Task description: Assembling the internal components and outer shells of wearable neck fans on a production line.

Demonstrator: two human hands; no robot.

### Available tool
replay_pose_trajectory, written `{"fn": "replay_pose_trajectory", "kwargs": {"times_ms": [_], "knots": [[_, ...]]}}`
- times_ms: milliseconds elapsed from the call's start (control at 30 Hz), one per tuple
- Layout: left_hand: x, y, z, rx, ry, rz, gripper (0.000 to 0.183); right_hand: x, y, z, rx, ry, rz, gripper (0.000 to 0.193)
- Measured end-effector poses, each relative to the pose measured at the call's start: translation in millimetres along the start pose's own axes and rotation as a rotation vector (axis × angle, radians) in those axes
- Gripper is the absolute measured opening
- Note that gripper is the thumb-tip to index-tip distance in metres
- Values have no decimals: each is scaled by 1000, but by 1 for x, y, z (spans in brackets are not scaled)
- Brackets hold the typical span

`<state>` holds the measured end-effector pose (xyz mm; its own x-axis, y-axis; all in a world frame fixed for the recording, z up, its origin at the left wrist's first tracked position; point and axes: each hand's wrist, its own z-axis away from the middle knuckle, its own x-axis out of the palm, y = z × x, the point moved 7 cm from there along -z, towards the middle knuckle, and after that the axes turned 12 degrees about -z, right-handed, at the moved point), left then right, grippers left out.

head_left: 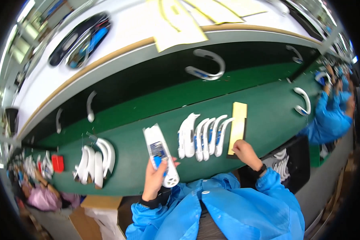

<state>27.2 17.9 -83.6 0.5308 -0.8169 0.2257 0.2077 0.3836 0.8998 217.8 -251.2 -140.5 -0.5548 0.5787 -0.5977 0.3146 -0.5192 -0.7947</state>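
Note:
My left hand (153, 181) grips a long white plastic housing (152, 138), held tilted above the green bench. A circuit board and some blue parts show inside it, with round holes at its near end. My right hand (244, 152) is closed at the near end of a yellow strip (238, 124) lying on a dark backing; whatever its fingers pinch is too small to make out. Between my hands, several curved white housings with blue boards (205, 138) lie side by side on the bench.
More curved white pieces (99, 162) lie left on the green work surface (136, 120). Others lie farther back, including a hooked one (212, 66). A raised shelf (128, 36) holds yellow sheets (178, 24). A black bin (302, 160) stands right; co-workers sit at both sides.

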Motion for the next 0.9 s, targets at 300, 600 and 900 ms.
{"fn": "replay_pose_trajectory", "kwargs": {"times_ms": [300,600,900], "knots": [[26,39,20,293,124,-308,37,43,-233,-18,-327,-222,-825,12],[29,49,35,301,94,-480,49,61,-265,-20,-405,-282,-686,9],[33,60,37,418,154,-687,42,56,-269,-15,-455,-224,-652,11]]}}
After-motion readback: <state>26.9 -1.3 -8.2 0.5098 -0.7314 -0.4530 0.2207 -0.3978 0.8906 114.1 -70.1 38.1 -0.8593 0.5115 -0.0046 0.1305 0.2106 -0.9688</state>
